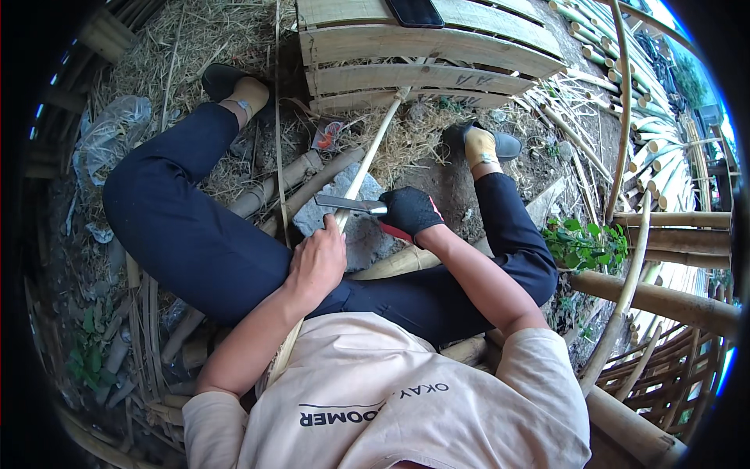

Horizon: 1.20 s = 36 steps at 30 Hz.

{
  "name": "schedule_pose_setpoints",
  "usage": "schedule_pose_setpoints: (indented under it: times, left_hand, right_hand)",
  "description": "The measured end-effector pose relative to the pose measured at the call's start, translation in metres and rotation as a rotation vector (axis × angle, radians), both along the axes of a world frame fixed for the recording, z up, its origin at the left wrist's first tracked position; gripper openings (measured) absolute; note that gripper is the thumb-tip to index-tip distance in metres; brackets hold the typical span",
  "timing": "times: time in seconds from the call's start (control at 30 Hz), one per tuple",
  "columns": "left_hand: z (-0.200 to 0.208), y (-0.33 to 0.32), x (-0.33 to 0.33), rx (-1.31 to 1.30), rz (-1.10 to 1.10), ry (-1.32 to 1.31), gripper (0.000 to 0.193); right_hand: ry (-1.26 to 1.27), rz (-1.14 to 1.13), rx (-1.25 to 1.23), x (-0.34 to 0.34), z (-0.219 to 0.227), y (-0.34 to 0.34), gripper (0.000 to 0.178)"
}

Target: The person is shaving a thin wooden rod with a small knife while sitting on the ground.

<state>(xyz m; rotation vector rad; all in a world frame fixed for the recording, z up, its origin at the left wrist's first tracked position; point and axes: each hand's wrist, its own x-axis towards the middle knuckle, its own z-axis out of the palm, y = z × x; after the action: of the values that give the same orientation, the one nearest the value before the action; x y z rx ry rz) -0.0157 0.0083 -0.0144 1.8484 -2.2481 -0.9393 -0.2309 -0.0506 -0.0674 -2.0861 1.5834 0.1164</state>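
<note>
A long pale bamboo strip (372, 159) slants from a wooden slatted crate down between my legs, its near end passing beside my torso. My bare left hand (319, 256) is closed around the strip close to my lap. In a black and red glove, my right hand (410, 213) grips a knife (344, 204), whose handle is mostly hidden by the fingers. The blade points left and lies across the strip just beyond my left hand; whether it cuts into it, I cannot tell. Beneath them sits a grey stone block (334, 187).
The crate (422, 76) stands ahead with a dark phone (416, 12) on top. Bamboo poles (660, 172) are stacked at the right, near a leafy plant (584, 244). Clear plastic sheeting (116, 137) lies left of my knee. Straw and bamboo pieces litter the ground.
</note>
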Motion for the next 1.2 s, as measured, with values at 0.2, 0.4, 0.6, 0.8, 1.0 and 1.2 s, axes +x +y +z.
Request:
schedule_pose_setpoints:
  times: [0.2, 0.4, 0.6, 0.8, 1.0, 1.2]
  left_hand:
    - [0.000, 0.004, 0.001, -0.058, 0.000, -0.028, 0.027]
    - [0.005, 0.001, -0.003, 0.032, 0.032, -0.008, 0.026]
    - [0.003, 0.000, -0.004, -0.010, 0.008, -0.014, 0.026]
    - [-0.005, -0.002, 0.002, -0.027, -0.032, -0.050, 0.028]
    - [0.002, 0.001, 0.002, -0.022, -0.022, -0.029, 0.026]
    - [-0.002, 0.000, -0.002, -0.009, 0.011, -0.003, 0.023]
  right_hand:
    - [0.077, -0.204, -0.026, -0.032, -0.008, -0.030, 0.028]
    - [-0.086, -0.314, 0.083, -0.024, 0.003, -0.011, 0.038]
    - [-0.196, -0.101, 0.207, 0.009, 0.021, 0.010, 0.037]
    - [-0.081, -0.041, 0.075, 0.001, -0.009, -0.005, 0.030]
    - [0.007, -0.175, 0.018, -0.030, -0.023, -0.030, 0.030]
    - [-0.082, -0.347, 0.134, -0.042, -0.017, -0.024, 0.039]
